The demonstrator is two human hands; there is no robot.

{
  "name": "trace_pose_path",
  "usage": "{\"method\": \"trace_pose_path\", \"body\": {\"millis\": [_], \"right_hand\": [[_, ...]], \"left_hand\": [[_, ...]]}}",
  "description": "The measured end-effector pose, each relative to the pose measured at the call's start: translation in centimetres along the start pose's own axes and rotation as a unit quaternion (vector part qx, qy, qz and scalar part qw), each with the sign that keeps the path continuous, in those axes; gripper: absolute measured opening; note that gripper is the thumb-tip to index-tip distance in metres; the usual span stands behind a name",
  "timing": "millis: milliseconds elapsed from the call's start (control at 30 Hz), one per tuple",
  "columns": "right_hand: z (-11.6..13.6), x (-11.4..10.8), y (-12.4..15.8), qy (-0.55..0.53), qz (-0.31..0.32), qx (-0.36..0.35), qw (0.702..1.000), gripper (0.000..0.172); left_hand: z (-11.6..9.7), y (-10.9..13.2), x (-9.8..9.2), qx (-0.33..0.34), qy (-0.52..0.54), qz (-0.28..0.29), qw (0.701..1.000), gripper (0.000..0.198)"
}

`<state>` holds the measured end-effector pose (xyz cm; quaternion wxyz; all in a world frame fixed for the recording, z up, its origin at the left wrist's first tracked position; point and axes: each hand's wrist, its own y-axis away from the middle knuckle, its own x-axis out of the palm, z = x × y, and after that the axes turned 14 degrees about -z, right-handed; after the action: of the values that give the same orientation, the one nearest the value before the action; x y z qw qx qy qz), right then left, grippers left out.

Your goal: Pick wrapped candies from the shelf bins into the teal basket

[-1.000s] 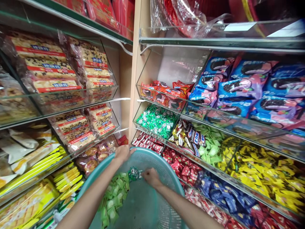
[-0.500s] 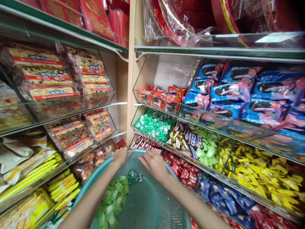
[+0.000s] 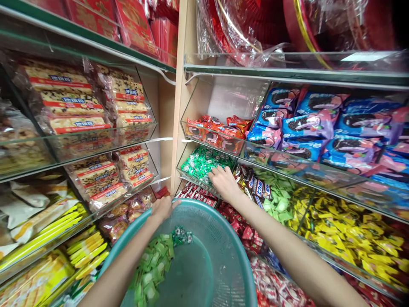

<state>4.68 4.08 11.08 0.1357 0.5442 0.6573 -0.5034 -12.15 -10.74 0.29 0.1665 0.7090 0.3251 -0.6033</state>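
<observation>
My left hand (image 3: 163, 207) is wrapped over the far rim of a green plastic basket (image 3: 239, 247). Inside the basket lie light-green wrapped candies (image 3: 154, 268) and a small cluster of dark-green wrapped candies (image 3: 182, 236). My right hand (image 3: 223, 182) is at the front edge of a clear shelf bin with shiny green wrapped candies (image 3: 203, 164). Its fingers bend down toward those candies. The fingertips are hidden, so I cannot see whether anything is between them.
Right of my right hand are chocolate bars (image 3: 260, 187), light-green packets (image 3: 281, 204) and yellow-wrapped candies (image 3: 348, 230). Blue cookie packs (image 3: 306, 123) fill the bin above. Packaged snack bars (image 3: 76, 102) line the left shelves. Glass shelf fronts (image 3: 287, 160) edge the bins.
My right hand has moved from above the basket's far rim up and right to the green candy bin. My left hand stays on the rim. The view has shifted slightly.
</observation>
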Motion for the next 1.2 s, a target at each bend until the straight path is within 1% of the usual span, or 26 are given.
{"method": "trace_pose_path", "body": {"millis": [100,200,267,333,400,467,533,600,667,700,767,833,900,967,1100,1200], "right_hand": [[0.1,0.2,0.0,-0.012,-0.002,-0.006,1.0,0.019],[-0.2,0.2,-0.1,-0.018,-0.007,0.009,1.0,0.02],[-0.5,-0.3,-0.2,-0.022,-0.02,0.032,0.999,0.021],[-0.7,-1.3,-0.2,-0.038,-0.043,0.06,0.997,0.022],[-0.5,-2.8,0.0,-0.083,-0.077,0.085,0.99,0.025],[0.4,-3.9,0.7,-0.159,-0.11,0.093,0.977,0.028],[2.1,-3.9,1.9,-0.247,-0.12,0.076,0.959,0.028],[4.4,-2.5,3.6,-0.321,-0.088,0.045,0.942,0.025],[6.8,0.1,5.4,-0.367,-0.02,0.017,0.93,0.019],[7.9,1.5,6.3,-0.38,0.025,0.013,0.924,0.017],[9.7,4.2,7.8,-0.382,0.099,0.022,0.919,0.014],[10.9,5.9,8.8,-0.36,0.139,0.026,0.922,0.015],[11.8,6.7,9.4,-0.323,0.154,0.018,0.934,0.016],[12.4,7.0,9.7,-0.281,0.152,-0.004,0.948,0.018],[13.7,7.8,10.6,-0.235,0.123,-0.061,0.962,0.016],[14.3,8.5,11.4,-0.234,0.1,-0.074,0.964,0.015]], "left_hand": [[0.1,0.1,0.0,-0.004,-0.002,0.006,1.0,0.058],[0.2,0.2,0.1,-0.004,0.002,0.005,1.0,0.058],[0.2,0.3,0.2,-0.005,0.005,0.002,1.0,0.059],[0.3,0.4,0.3,-0.008,0.005,0.001,1.0,0.06],[0.4,0.4,0.4,-0.007,0.005,-0.001,1.0,0.06],[0.4,0.4,0.5,-0.005,0.005,-0.003,1.0,0.06],[0.4,0.4,0.5,-0.005,0.004,-0.003,1.0,0.06],[0.4,0.4,0.5,-0.007,0.0,-0.002,1.0,0.06],[0.2,0.5,0.4,-0.006,0.0,0.0,1.0,0.059],[0.2,0.5,0.3,-0.005,0.0,0.0,1.0,0.059],[0.1,0.6,0.2,-0.004,0.0,0.001,1.0,0.058],[0.1,0.7,0.1,-0.002,-0.001,0.0,1.0,0.058],[0.2,0.7,0.1,0.002,-0.001,-0.002,1.0,0.058],[0.3,0.8,0.2,0.004,0.002,-0.002,1.0,0.058],[0.5,0.9,0.4,-0.007,0.005,0.004,1.0,0.058],[0.6,0.9,0.5,-0.009,0.004,0.007,1.0,0.058]]}}
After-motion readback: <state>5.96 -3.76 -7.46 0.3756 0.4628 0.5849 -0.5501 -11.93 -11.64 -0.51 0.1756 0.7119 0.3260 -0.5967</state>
